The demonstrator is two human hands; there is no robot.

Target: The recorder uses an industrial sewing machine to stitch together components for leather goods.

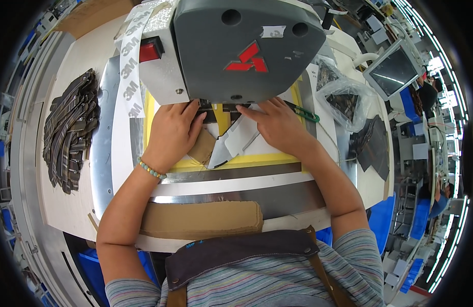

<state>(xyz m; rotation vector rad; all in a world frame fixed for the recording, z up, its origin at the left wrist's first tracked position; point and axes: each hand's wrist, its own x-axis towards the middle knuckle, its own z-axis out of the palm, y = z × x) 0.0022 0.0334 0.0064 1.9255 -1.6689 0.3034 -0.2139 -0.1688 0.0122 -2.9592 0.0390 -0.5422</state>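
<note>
Both hands lie flat at the base of a big grey machine head [246, 56]. My left hand [176, 128] has its fingers stretched forward, tips at the left end of a dark piece [210, 116] under the head; the thumb stands apart. My right hand [280, 127] reaches in from the other side, index finger extended to that piece's right end. Between them runs a yellow strip [222, 122]. Nearer me are a brown cardboard piece [201, 148] and a pale pointed sheet [223, 153]. Green-handled snips [305, 112] lie beside my right hand. The head hides some fingertips.
Dark striped fabric pieces [70, 133] are heaped at left. On the right are a clear plastic bag [346, 97] with dark pieces, loose dark fabric [372, 146] and a monitor [394, 69]. A cardboard strip [200, 219] lies along the near edge. A red switch [150, 49] sits on the machine.
</note>
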